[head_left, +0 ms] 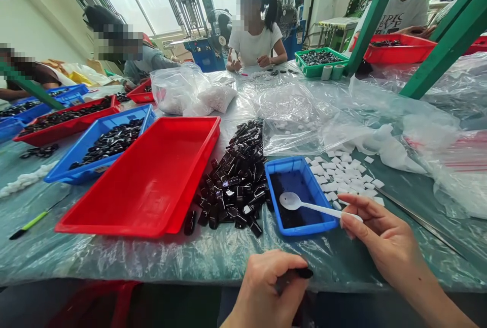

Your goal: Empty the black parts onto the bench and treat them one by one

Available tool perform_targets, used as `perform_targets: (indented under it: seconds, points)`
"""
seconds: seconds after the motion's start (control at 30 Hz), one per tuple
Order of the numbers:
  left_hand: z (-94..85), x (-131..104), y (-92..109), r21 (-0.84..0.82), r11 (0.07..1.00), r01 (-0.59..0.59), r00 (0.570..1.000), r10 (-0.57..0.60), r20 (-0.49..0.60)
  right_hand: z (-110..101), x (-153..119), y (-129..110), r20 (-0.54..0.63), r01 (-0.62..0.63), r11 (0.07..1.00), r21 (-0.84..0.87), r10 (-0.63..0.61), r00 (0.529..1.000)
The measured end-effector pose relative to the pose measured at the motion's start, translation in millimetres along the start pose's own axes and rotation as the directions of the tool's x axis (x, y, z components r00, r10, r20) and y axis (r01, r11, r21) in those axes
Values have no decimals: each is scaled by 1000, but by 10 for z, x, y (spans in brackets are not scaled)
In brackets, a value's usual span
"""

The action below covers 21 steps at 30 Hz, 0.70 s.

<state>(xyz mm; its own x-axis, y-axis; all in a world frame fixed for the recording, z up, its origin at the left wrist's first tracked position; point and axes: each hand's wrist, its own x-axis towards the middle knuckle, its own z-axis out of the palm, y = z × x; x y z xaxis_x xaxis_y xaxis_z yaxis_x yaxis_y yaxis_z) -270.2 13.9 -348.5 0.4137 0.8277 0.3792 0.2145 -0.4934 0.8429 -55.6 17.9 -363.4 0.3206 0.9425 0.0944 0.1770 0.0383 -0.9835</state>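
My right hand (388, 239) pinches the handle of a white plastic spoon (314, 206). The spoon's bowl is over a small blue tray (329, 225) whose bottom is dark; what coats it I cannot make out. Near the table's front edge, my left hand (268, 285) is closed on a small black glossy piece (304, 272), mostly hidden by the fingers. Left of the small tray lies a heap of black glossy pieces (238, 181). Behind my right hand, small white pieces (348, 175) are scattered on the table.
An empty red tray (137, 181) stands left of the heap, beside a blue tray (63, 171) of black pieces. A green-handled tool (34, 224) lies far left, long metal tweezers (414, 219) at right. Plastic bags (297, 109) and green posts (375, 18) stand behind. Co-workers sit across the table.
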Motion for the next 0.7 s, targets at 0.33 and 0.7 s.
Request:
perform_targets:
  seconds: [0.33, 0.7]
  points:
    - [59, -93, -75, -35, 999, -7, 1000, 6, -21, -120, -74, 45, 6, -5, 996, 89, 5, 1000]
    - [102, -121, -45, 22, 999, 43, 999, -44, 16, -228, -118, 72, 17, -26, 988, 154, 23, 1000]
